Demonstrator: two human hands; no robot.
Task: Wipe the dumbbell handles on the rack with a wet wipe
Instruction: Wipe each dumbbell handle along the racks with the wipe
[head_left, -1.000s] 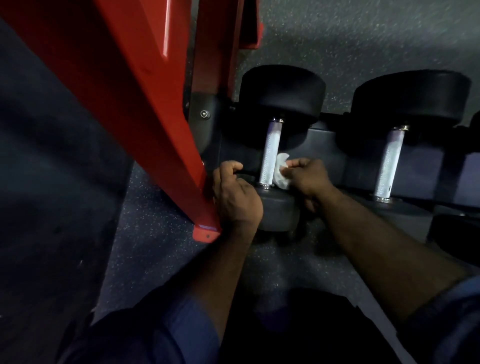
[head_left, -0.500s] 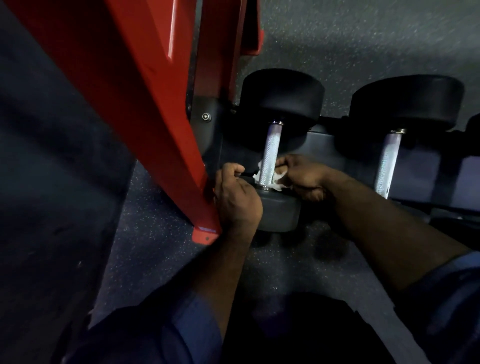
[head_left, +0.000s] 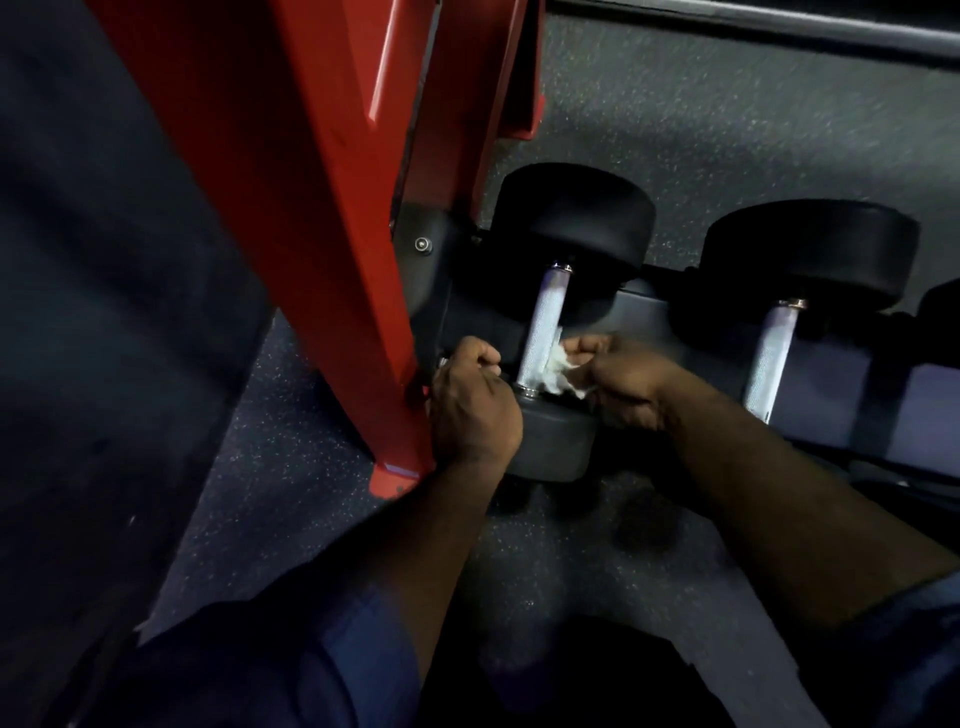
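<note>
Likely heavy, the black rubber dumbbell (head_left: 571, 218) sits firm; left hand (head_left: 475, 402) grips its near head, right hand (head_left: 626, 382) pinches the limp white wet wipe (head_left: 560, 371) against the knurled steel handle (head_left: 543, 327).

My right grip (head_left: 623, 384) pinches the wet wipe (head_left: 558, 371) against the lower end of the dumbbell handle (head_left: 543, 327). My left grip (head_left: 475, 410) sits curled against the near weight head (head_left: 558, 444), beside the red post (head_left: 322, 208).
</note>
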